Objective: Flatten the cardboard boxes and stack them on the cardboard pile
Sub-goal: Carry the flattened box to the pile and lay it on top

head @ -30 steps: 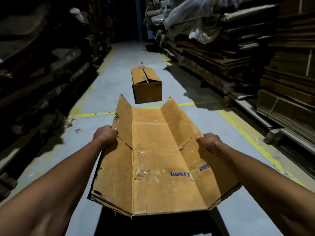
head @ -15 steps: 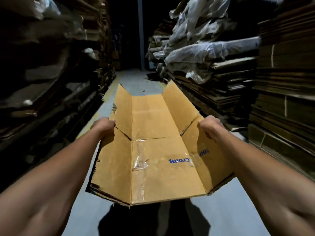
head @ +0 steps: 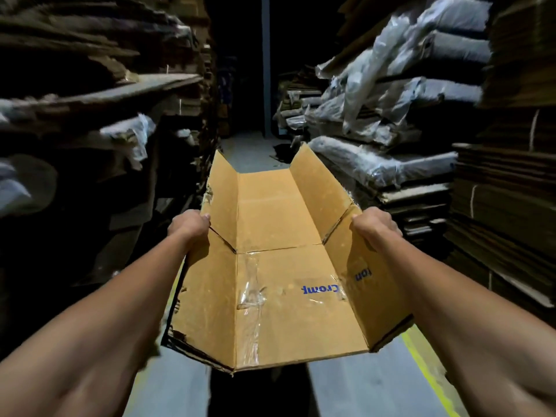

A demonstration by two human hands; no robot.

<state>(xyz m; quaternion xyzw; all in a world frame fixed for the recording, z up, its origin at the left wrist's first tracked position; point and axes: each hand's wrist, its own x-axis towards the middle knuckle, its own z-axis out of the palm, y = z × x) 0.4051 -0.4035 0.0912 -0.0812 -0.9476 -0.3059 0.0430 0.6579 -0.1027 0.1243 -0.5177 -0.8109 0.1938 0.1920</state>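
We hold the opened-out cardboard box (head: 279, 266) out in front at arm's length, carried clear of the aisle floor (head: 376, 395). Left hand (head: 188, 225) grips its left edge, right hand (head: 374, 225) grips the right edge — both with fingers curled round the board, roughly level with each other and about midway along its length. Neither hand is nearer than the other.

Long axis runs straight away from us, down the aisle. The side panels tip upward, so the sheet forms a shallow trough and is not yet fully flat. Clear tape and blue lettering show on the near half.

Stacked cardboard (head: 496, 206) stands close on the right, with plastic-wrapped bundles (head: 391, 164) beyond it; more cardboard on dark shelving (head: 90, 94) to the left, blurred. Which stack is the target pile we cannot tell.

Judgement: the coming move turns on rotation — with the long axis pointing down the aisle and the stacks to either side, the sheet would likely need swinging sideways before it is laid down.
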